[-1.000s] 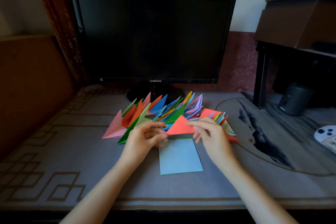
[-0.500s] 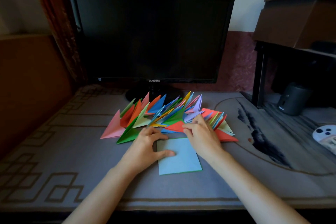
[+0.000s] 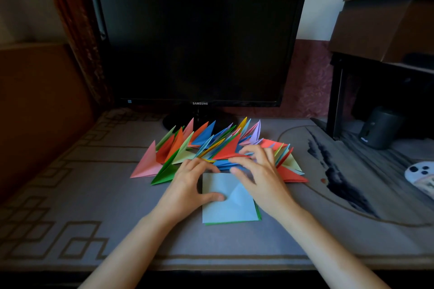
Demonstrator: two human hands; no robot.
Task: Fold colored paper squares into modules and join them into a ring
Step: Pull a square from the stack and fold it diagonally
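Your left hand (image 3: pixel 187 185): fingers relaxed, thumb pressing the blue paper square (image 3: pixel 225 211) from its 9 o'clock side. Square: flat on counter (image 3: pixel 94 195), between your hands. Your right hand (image 3: pixel 260 176): spread wide, holding nothing, over its 1 o'clock corner.

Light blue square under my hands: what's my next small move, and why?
Probably lift the light blue square clear of the green sheet under it. The left hand has its thumb pressed on the square, and its right part is buckled up beside the right hand, whose fingers are spread.
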